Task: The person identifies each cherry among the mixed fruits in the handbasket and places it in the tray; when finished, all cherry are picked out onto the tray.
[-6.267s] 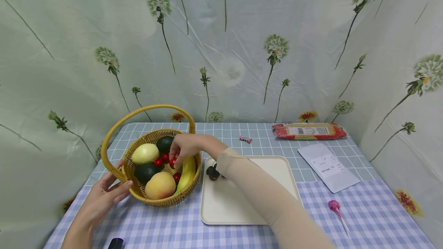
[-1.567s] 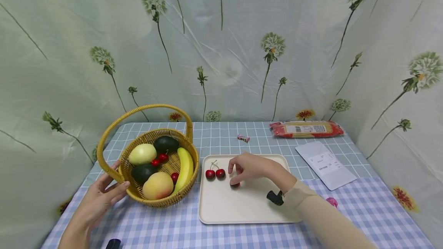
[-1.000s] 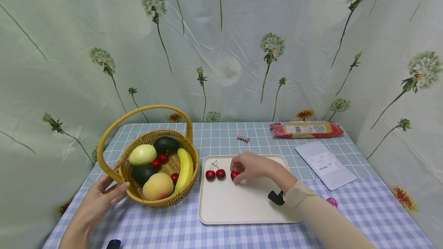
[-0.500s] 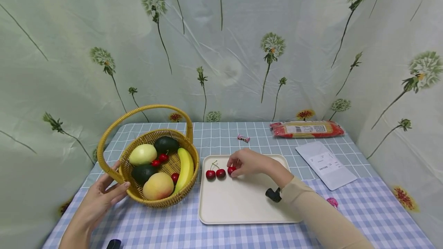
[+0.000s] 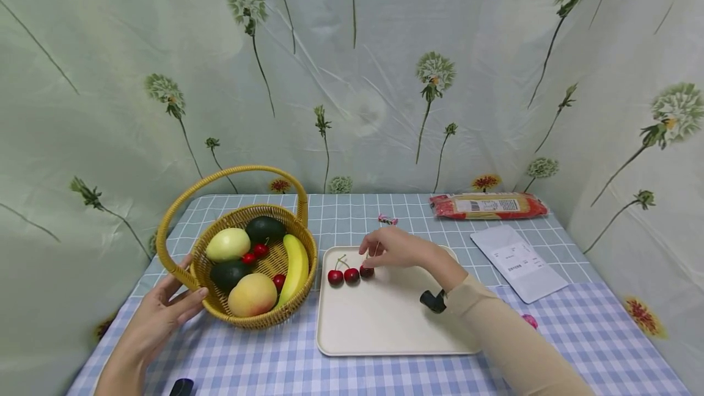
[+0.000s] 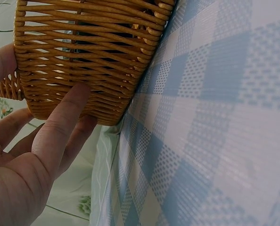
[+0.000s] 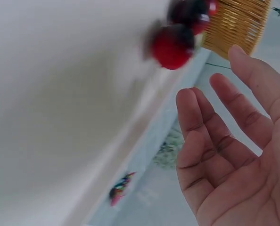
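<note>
My left hand (image 5: 159, 316) touches the wicker basket (image 5: 269, 321) at its near left side, below the handle. In the left wrist view, extended fingers (image 6: 64, 122) lie against the basket's woven wall. Over the beige tray (image 5: 385, 335), my right hand (image 5: 401, 248) hovers just above the rightmost cherry (image 5: 366, 272). In the right wrist view that cherry (image 7: 172, 48) sits apart from the loosely bent fingers, which hold nothing. Left of it on the tray are two more cherries (image 5: 343, 276), their stems meeting at the top.
Inside the basket lie a peach (image 5: 253, 295), a banana (image 5: 297, 271), two dark avocados (image 5: 266, 229), a pale yellow fruit (image 5: 228, 244) and several cherries (image 5: 279, 282). Behind the tray is a wrapped candy (image 5: 387, 219). A red packet (image 5: 488, 206), a white pouch (image 5: 519, 263) and a pink lollipop (image 5: 530, 321) lie right.
My right hand has brought a cherry from the basket to the tray, shifted it left beside the other two, and let go of it. My left hand stays at the basket.
</note>
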Demonstrator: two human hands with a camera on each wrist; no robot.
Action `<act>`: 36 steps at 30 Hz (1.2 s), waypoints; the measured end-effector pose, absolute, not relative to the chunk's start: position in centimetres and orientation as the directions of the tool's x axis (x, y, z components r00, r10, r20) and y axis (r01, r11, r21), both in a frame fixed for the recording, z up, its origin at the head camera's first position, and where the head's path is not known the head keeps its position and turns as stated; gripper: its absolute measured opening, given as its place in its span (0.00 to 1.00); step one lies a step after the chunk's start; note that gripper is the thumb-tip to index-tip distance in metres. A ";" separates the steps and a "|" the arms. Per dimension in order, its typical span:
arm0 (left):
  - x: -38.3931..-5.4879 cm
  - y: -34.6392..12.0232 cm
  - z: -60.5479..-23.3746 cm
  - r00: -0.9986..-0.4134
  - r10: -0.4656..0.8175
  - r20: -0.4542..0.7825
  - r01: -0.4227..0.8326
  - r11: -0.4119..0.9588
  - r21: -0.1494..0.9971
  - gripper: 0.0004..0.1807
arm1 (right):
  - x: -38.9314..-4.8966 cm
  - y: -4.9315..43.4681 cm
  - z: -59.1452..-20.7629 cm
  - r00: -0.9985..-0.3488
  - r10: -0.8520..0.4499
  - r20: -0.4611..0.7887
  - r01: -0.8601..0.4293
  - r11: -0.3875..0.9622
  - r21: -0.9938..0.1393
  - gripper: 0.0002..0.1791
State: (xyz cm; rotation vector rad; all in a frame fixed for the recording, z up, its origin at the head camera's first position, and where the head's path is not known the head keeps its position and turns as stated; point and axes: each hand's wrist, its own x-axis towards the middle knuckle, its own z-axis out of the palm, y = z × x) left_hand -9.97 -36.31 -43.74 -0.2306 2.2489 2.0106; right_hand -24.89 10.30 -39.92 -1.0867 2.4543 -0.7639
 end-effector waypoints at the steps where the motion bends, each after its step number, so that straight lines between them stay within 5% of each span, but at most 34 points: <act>1: -10.0 -36.3 -43.7 -0.982 -0.036 -0.185 -0.188 0.109 0.976 0.53 | -24.9 10.1 -39.5 -0.640 -0.764 -0.085 -0.579 0.552 -0.600 0.15; 23: -9.9 -36.3 -43.7 -0.986 -0.032 -0.161 -0.164 0.109 0.980 0.52 | -25.0 -3.2 -35.1 -0.505 -0.858 -0.095 -0.679 0.463 -0.570 0.24; 36: -9.8 -36.3 -43.6 -0.985 -0.036 -0.171 -0.175 0.135 0.975 0.53 | -26.3 -8.7 -35.0 -0.474 -0.838 -0.269 -0.593 0.530 -0.606 0.30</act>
